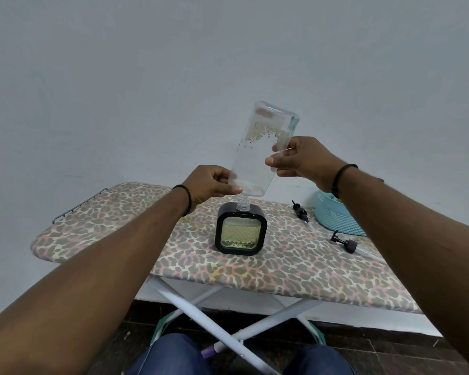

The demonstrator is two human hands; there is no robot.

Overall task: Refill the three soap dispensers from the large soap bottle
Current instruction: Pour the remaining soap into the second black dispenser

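Fingers [275, 160] of both hands pinch the upended bottle [263, 150], its long axis leaning right, neck down in the dispenser [241, 230] mouth.

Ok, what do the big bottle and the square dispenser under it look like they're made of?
Large soap bottle: clear, glossy, probably thin plastic; the wall shows through it, and soap residue clings inside. Both hands, left and right, grip it tipped neck-down. Dispenser: black shell, smooth with a dull sheen, likely plastic, around a clear diamond-patterned window showing yellowish liquid; glass or plastic, I cannot tell.
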